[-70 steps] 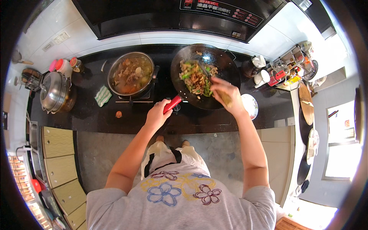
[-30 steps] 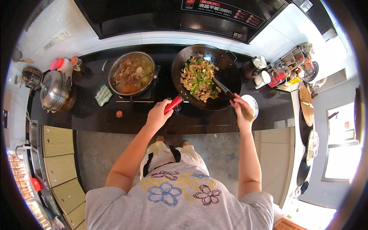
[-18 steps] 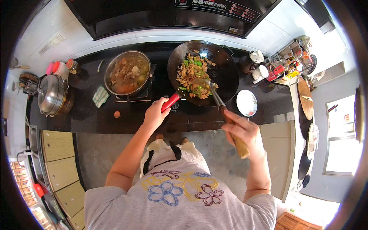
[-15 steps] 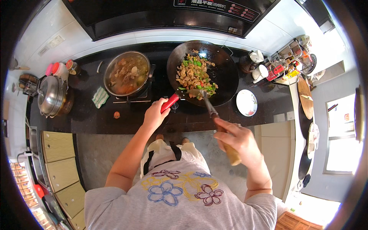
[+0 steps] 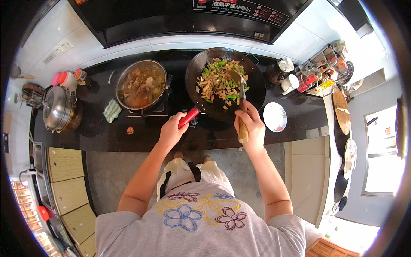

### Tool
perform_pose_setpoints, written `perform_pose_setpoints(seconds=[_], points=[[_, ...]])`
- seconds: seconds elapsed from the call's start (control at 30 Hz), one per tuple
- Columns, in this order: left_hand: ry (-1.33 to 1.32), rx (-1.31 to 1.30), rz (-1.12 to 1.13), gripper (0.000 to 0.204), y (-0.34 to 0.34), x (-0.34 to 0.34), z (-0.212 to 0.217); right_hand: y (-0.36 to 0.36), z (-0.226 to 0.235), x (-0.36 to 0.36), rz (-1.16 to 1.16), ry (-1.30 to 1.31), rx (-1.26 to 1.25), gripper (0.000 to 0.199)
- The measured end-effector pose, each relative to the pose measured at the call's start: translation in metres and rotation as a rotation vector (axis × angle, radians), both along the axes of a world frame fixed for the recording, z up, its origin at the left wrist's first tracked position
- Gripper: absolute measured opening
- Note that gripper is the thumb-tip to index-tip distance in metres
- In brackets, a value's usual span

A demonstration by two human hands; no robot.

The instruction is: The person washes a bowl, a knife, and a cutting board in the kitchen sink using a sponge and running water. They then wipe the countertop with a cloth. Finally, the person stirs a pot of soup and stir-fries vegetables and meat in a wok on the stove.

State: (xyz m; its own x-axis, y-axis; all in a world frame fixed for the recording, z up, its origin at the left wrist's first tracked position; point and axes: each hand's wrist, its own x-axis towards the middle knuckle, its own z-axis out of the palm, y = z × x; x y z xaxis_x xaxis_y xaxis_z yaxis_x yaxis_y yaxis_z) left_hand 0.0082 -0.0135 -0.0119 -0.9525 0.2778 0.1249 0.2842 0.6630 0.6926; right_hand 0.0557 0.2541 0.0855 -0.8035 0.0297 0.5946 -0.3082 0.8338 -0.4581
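My left hand [image 5: 172, 130] is closed around the red handle of a dark wok [image 5: 255, 88] on the stove. Sliced meat and green pepper pieces [image 5: 216, 81] lie in the wok. In my right hand [image 5: 251, 125] is a wooden-handled spatula [image 5: 243, 96], gripped by its handle. The spatula's metal blade rests at the right side of the food, partly over it. A white plate with a floral pattern [image 5: 274, 118] sits on the counter just right of the wok and close to my right hand.
Left of the wok, a steel pan of soup [image 5: 121, 92] stands on another burner. A folded striped cloth [image 5: 112, 111] and a lidded steel pot [image 5: 58, 107] are farther left. At the right stand a white cup [image 5: 290, 84] and several seasoning containers. The range hood [image 5: 188, 25] overhangs the back.
My right hand has moved forward and left, carrying the spatula's blade from the near edge of the food to its far right. The food has shifted, while my left hand keeps its hold.
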Motion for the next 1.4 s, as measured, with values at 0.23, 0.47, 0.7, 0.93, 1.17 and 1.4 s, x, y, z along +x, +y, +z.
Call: perform_pose_setpoints(seconds=[0.23,0.47,0.7,0.93,1.17,1.4], points=[[-0.054,0.008,-0.02,0.037,0.004,-0.002,0.004,-0.006,-0.018,-0.003,0.141,-0.122,0.213,0.03],[-0.05,0.011,-0.006,0.038,0.0,-0.001,0.001,-0.016,0.038,0.022,0.254,-0.166,0.121,0.03],[-0.052,-0.001,-0.023,0.037,0.006,-0.003,0.001,-0.015,-0.008,-0.008,0.254,-0.119,0.094,0.028],[-0.03,-0.006,0.002,0.038,0.001,0.0,0.001,0.044,0.07,-0.023,-0.123,-0.047,-0.253,0.01],[-0.026,-0.029,0.016,0.039,-0.001,0.0,-0.002,0.096,0.038,-0.064,-0.475,-0.028,-0.522,0.015],[-0.008,-0.004,-0.018,0.04,0.004,-0.002,-0.005,0.075,-0.065,-0.05,0.071,-0.047,-1.057,0.015]])
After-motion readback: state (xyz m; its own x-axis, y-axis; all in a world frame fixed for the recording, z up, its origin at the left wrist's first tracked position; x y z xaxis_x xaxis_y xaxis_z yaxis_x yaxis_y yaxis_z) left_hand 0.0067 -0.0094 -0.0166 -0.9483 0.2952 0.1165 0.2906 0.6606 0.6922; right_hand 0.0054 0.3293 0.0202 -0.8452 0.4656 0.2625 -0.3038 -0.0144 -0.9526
